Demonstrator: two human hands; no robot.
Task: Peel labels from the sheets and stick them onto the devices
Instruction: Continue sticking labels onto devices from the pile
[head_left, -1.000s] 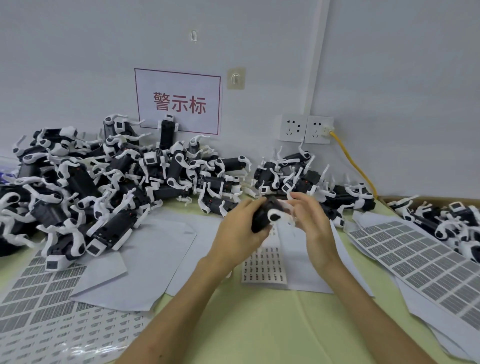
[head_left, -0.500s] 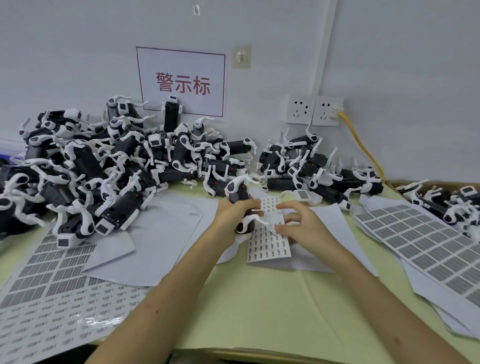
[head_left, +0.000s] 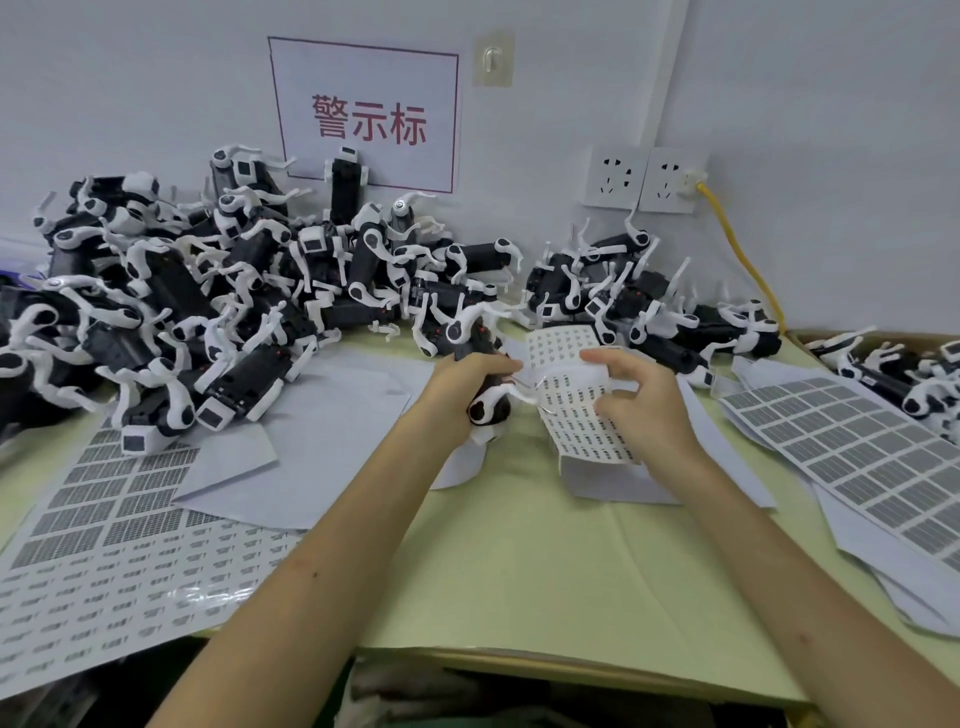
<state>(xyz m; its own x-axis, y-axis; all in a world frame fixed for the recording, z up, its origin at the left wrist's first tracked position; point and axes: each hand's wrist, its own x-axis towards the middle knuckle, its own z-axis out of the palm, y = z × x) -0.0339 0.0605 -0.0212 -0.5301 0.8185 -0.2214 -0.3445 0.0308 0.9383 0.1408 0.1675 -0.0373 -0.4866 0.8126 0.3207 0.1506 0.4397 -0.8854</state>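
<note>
The left hand (head_left: 467, 382) is in the middle of the frame. Its fingers are curled round one black and white device (head_left: 470, 332), held up on end. One white curved leg of the device reaches right, over the small label sheet (head_left: 582, 421).

The right hand (head_left: 641, 402) is just beside it, to the right. Its thumb and fingers pinch the small label sheet, which is bent so its top end curls up and back. The sheet has many rows of tiny dark labels. I cannot tell if any label is lifted.

Under the hands lie plain white papers (head_left: 322, 415) on the pale green table (head_left: 519, 571).

There are three heaps of the same devices, too many to count. The big heap (head_left: 208, 291) is at the upper left, the smaller heap (head_left: 623, 296) is above the right hand, and the third heap (head_left: 909, 374) is at the right edge.

Two more lots of labels lie flat: the left label sheet (head_left: 104, 519) at the lower left and the right label sheet (head_left: 857, 452) at the right.

On the wall are one white sign (head_left: 366, 114) with three red characters, one hook (head_left: 492, 58) and two sockets (head_left: 615, 176). One yellow cable (head_left: 743, 254) is plugged into the right socket.
</note>
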